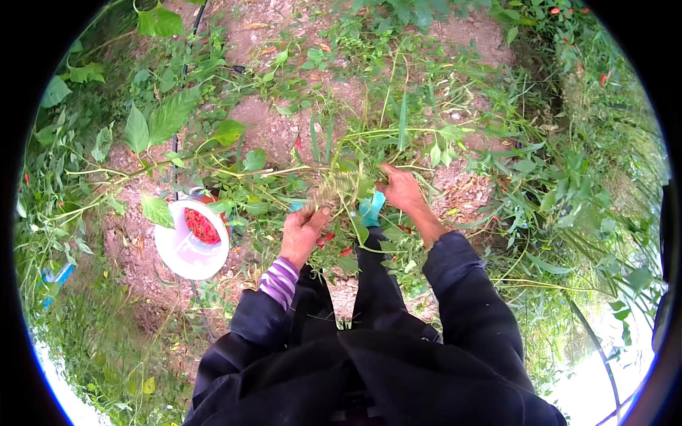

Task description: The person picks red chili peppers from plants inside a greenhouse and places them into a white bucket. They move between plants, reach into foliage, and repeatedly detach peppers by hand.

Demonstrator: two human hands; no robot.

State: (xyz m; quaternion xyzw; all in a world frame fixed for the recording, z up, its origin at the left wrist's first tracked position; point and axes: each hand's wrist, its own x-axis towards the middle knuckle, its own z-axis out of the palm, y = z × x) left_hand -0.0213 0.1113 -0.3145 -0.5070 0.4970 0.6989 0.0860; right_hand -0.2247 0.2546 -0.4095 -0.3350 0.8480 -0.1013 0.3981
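- Your left hand (302, 231) is sitting with fingers curled and thumb laid along them, right beside the pale, blurred stems (339, 187).
- Your right hand (405, 193) is sitting opposite, fingers bent toward those stems; blur and leaves are hiding the fingertips, so I can't tell whether either hand is gripping.
- The stems are lying between your hands, tangled with greenery.
- Best practice: be steadying the base with one hand, parting the tangle with the other; hard tugging is risking snapped stems.
- Red chillies (346, 252) are showing just right of your left hand; be minding your wrist there.
- White bucket (170, 248), holding more red chillies, is sitting well left of your left hand.
- Teal shoe (371, 207) is showing between your hands, lower down; be watching your footing.
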